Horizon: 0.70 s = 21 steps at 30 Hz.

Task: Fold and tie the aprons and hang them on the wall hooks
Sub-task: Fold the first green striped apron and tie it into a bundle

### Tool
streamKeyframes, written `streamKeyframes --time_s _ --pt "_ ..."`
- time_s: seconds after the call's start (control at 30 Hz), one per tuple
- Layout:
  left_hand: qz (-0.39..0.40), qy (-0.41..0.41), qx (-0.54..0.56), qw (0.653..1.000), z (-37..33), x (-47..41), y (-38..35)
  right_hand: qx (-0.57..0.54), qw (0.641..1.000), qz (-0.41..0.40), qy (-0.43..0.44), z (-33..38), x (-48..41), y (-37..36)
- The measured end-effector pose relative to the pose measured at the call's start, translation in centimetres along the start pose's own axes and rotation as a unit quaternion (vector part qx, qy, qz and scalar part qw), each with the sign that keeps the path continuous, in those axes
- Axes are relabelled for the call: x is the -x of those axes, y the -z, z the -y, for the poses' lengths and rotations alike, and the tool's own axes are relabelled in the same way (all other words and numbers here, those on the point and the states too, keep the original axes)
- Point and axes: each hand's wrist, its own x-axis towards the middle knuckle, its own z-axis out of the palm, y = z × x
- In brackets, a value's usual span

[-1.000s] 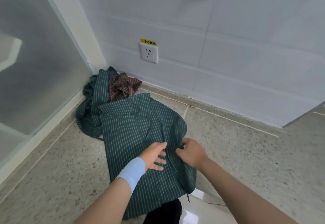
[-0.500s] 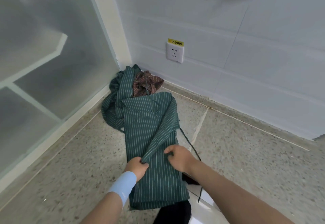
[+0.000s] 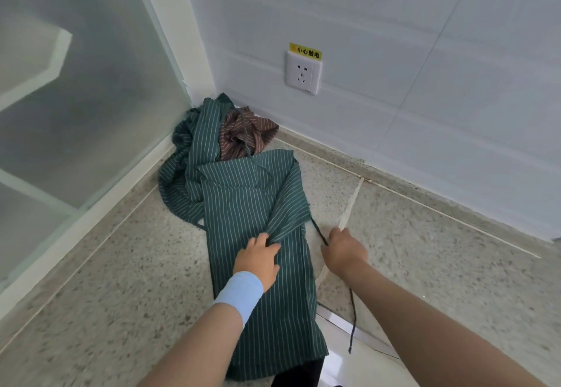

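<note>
Tension matters: right hand [image 3: 344, 253], gripping the strap [image 3: 352, 310], should draw it taut; flat left hand [image 3: 258, 260] pins the apron [image 3: 243, 204].

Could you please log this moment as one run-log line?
phase: fold | left hand: presses apron | right hand: grips string | pile: in corner
</note>
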Motion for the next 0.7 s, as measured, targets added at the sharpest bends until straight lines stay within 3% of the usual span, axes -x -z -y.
streamKeyframes --time_s 0.1,0.17,0.27,0.33,0.4,0.47,0.5,0.53,0.57,0.63,0.7 --pt "0.031 0.115 0.089 0.989 0.9 -0.8 0.2 0.027 1.0 0.005 0.007 -0.4 -1.0 -0.4" --pt "0.029 0.131 0.125 0.983 1.7 -1.0 0.8 0.027 0.999 0.036 0.013 -0.1 -1.2 0.0" --pt "-0.057 0.139 0.146 0.978 2.1 -0.8 2.4 -0.158 0.984 0.078 0.01 1.4 -1.2 1.8" --pt "-0.051 0.13 0.241 0.96 1.2 -0.9 3.9 -0.332 0.938 0.099 0.019 3.3 -0.8 3.7" --pt "0.041 0.117 0.436 0.891 0.1 -0.7 5.3 -0.452 0.878 0.147 0.05 5.7 -0.1 5.5" --pt "0.126 0.096 0.629 0.761 -0.3 -0.2 6.7 -0.518 0.832 0.18 0.082 8.1 0.5 6.8" --pt "0.145 0.079 0.687 0.708 0.1 0.0 7.0 -0.529 0.824 0.178 0.094 9.2 0.6 7.2" --pt "0.152 0.068 0.71 0.684 0.9 0.2 7.4 -0.526 0.827 0.166 0.106 10.2 0.6 7.5" --pt "0.146 0.071 0.707 0.689 1.9 0.3 7.8 -0.515 0.835 0.152 0.116 10.9 0.5 7.7" --pt "0.091 0.128 0.63 0.761 4.2 0.4 9.0 -0.492 0.85 0.136 0.131 12.0 -0.1 7.8" --pt "-0.015 0.205 0.517 0.831 7.3 -0.2 10.2 -0.466 0.865 0.129 0.134 12.6 -0.7 7.7"
